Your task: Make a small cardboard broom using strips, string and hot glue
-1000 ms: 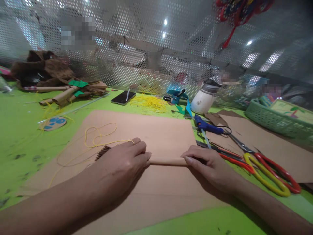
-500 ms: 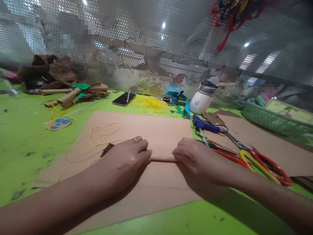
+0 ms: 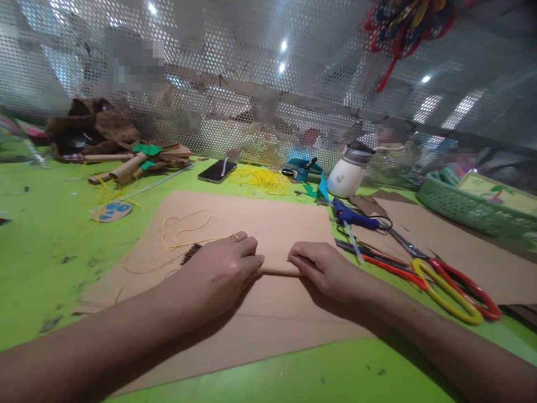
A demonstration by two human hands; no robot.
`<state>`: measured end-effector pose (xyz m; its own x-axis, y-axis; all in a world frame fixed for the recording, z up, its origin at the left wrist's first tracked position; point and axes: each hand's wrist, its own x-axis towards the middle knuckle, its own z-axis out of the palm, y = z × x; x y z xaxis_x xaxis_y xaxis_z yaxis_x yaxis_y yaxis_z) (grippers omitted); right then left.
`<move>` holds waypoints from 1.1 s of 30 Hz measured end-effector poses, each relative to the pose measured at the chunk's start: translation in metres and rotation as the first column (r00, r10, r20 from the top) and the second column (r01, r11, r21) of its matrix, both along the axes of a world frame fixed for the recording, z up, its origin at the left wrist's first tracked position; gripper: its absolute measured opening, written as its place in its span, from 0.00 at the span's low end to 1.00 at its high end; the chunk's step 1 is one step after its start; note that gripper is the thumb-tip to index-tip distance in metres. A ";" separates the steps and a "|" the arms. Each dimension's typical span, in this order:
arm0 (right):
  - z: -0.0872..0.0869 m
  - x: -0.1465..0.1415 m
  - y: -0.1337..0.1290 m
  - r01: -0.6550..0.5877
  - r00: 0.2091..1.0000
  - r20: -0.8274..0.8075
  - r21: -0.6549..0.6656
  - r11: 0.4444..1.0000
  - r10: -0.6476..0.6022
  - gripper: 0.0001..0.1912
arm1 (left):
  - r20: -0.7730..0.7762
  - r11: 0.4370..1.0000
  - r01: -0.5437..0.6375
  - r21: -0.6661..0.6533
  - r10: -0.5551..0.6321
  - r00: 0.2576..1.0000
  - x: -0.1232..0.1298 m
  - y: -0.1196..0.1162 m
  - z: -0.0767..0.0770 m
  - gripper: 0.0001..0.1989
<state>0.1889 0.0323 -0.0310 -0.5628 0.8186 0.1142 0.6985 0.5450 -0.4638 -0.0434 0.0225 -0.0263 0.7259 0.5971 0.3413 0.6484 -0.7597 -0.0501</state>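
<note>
A tan sheet of kraft paper (image 3: 268, 224) lies before me, its near edge turned into a narrow roll or fold (image 3: 280, 271). My left hand (image 3: 224, 263) is closed on the left part of that edge, fingers pressed together. On the right part, my right hand (image 3: 323, 268) pinches the same edge with curled fingers. Another kraft sheet (image 3: 251, 347) lies beneath. Yellow string (image 3: 184, 243) loops over the paper beside my left hand, where a dark pleated paper piece (image 3: 191, 253) is partly hidden.
Large scissors (image 3: 444, 274) with red and yellow handles lie on the right, near a blue glue gun (image 3: 354, 215). A white bottle (image 3: 347, 170), a phone (image 3: 217, 170), yellow shreds (image 3: 264, 179) and a green basket (image 3: 461, 196) stand or lie farther back. Paper rolls (image 3: 126, 168) lie at left.
My right hand has shifted slightly left along the folded edge, its fingers more tightly curled. The left hand keeps its hold. The whole view has shifted slightly.
</note>
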 end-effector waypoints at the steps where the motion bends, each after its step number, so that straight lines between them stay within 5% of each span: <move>1: 0.000 0.000 -0.001 0.006 1.000 -0.012 0.015 1.000 -0.006 0.13 | 0.010 1.000 -0.002 -0.009 0.002 1.000 0.000 0.001 -0.001 0.12; 8: -0.005 0.008 -0.009 0.159 0.984 -0.097 0.079 0.984 -0.151 0.09 | 0.008 0.998 -0.012 -0.069 0.012 1.000 0.000 0.000 0.000 0.14; 22: -0.004 0.019 -0.008 0.106 0.973 -0.218 0.125 0.987 -0.076 0.06 | 0.005 0.987 -0.079 -0.143 0.080 0.997 0.001 -0.003 0.003 0.15; 27: -0.003 0.017 -0.024 -0.058 0.998 0.033 0.257 0.965 0.051 0.11 | 0.061 0.981 -0.077 -0.179 0.089 0.994 0.002 -0.001 0.003 0.15; 33: 0.000 0.017 -0.028 -0.103 0.988 0.134 0.170 0.980 0.081 0.12 | 0.114 0.982 -0.075 -0.171 0.095 0.989 0.002 -0.001 0.001 0.15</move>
<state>0.2057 0.0041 -0.0311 -0.6539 0.7359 0.1756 0.6881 0.6750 -0.2662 -0.0412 0.0218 -0.0252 0.6296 0.7104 0.3146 0.7045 -0.6927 0.1543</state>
